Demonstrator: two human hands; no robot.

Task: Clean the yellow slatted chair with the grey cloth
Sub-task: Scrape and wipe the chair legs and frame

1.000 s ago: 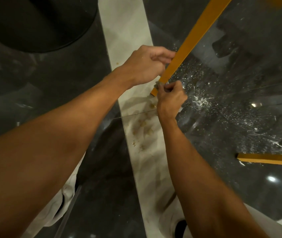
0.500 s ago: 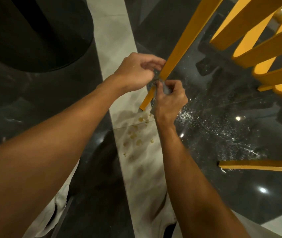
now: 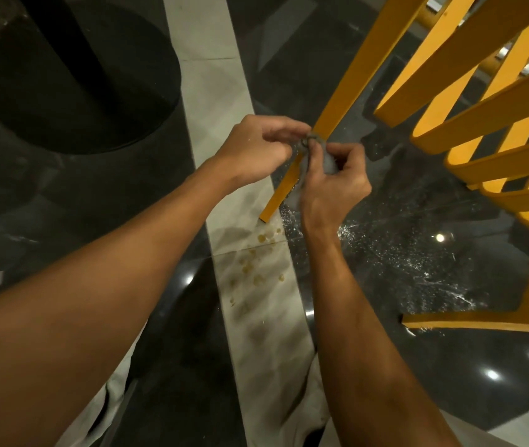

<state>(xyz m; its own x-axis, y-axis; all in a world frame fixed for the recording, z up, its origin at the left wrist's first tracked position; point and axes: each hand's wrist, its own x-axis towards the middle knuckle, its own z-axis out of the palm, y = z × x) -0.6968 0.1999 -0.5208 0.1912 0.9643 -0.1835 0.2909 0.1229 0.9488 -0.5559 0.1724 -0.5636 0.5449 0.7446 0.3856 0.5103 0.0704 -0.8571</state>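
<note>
I see left hand (image 3: pixel 256 150) and right hand (image 3: pixel 334 185) both pinching crumpled grey cloth (image 3: pixel 329 162) round leg of yellow slatted chair (image 3: pixel 364 69), round black pedestal base (image 3: pixel 79 82) well left, wet splashes (image 3: pixel 402 253) on dark floor

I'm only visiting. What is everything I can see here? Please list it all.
yellow slatted chair: one, yellow, right side, one leg slanting down to mid-frame
grey cloth: one, grey, wrapped round that leg
round base: one, black, upper left
floor strip: one, pale, running top to bottom
dark floor: glossy black, either side of the strip
spots: several, yellowish, on the strip below the leg's foot
specks: many, white, on the dark floor
left hand: pinches the cloth at the leg
right hand: grips the cloth
</note>
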